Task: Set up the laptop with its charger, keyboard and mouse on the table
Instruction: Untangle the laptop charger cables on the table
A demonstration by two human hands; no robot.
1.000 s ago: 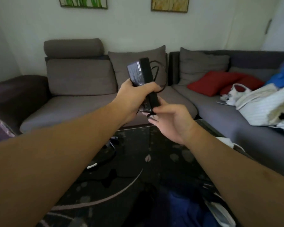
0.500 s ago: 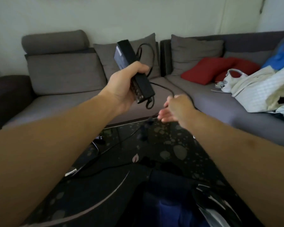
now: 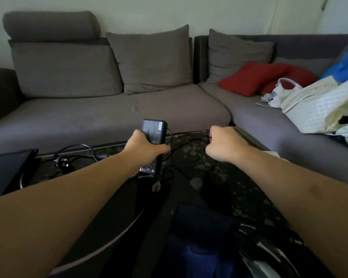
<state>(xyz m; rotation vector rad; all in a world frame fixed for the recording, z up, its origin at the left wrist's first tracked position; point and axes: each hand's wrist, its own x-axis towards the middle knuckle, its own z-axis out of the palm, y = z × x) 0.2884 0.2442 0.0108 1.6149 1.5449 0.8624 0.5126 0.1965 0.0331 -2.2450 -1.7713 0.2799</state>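
Black and shiny, the glass table [image 3: 249,177] sits in front of a big grey sofa [image 3: 109,109]. The left hand [image 3: 147,149] holds the black charger brick [image 3: 154,135] above the table, with its fingers curled tight around the middle of it. The brick stands almost upright and its label faces the camera. The right hand [image 3: 223,145] is closed in a fist near the far edge of the table, and it grips the thin black cable [image 3: 181,146] that runs from the brick. A plug [image 3: 63,162] and more cable lie on the table to the left, near the dark laptop [image 3: 6,169]. Red cushions [image 3: 255,77] and white bags [image 3: 313,103] rest on the sofa at the right
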